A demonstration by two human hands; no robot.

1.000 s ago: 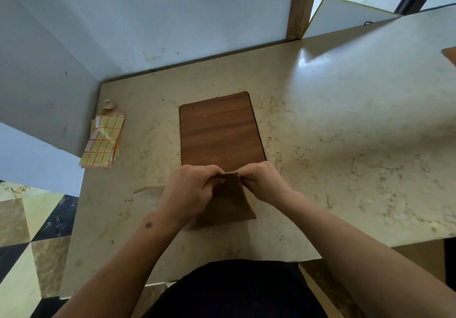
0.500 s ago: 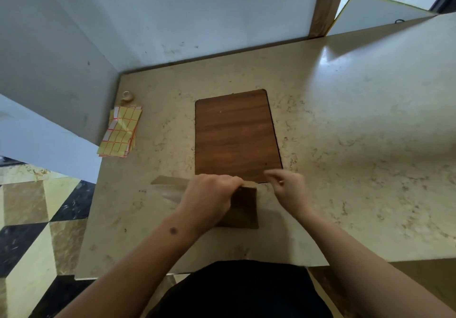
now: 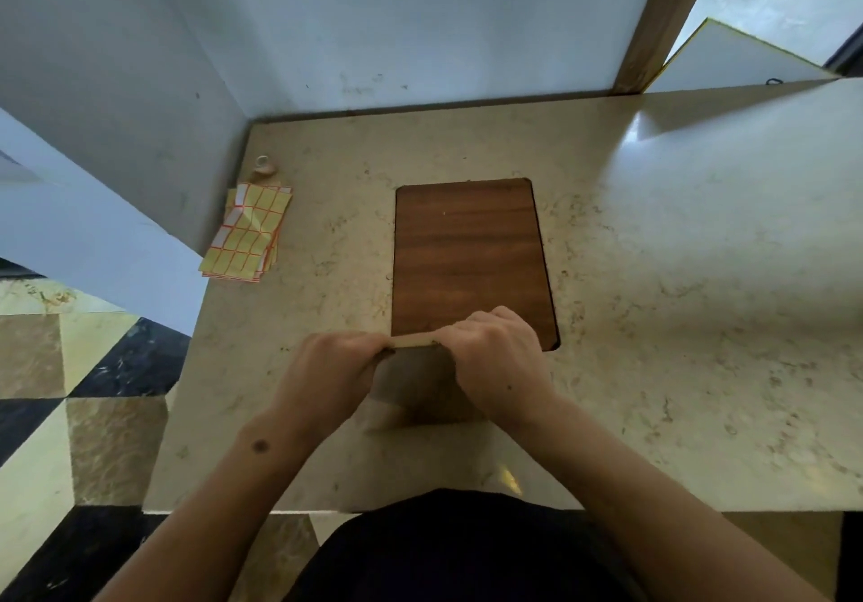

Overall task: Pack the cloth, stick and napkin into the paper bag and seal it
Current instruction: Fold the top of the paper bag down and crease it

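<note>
A brown paper bag stands on the marble table in front of me, its top edge folded over. My left hand pinches the left end of the fold and my right hand grips the right end. Both hands press along the folded top. The cloth, stick and napkin are not visible; what the bag holds is hidden.
A dark wooden board lies flat just beyond the bag. A stack of yellow sticker sheets lies at the table's left rear, with a small ring-shaped item behind it. Walls close the left and back; the table's left edge drops to tiled floor.
My right hand, which had come off the bag half a second ago, is back gripping the top fold. The loose flap at the left is now folded in under my left hand.
</note>
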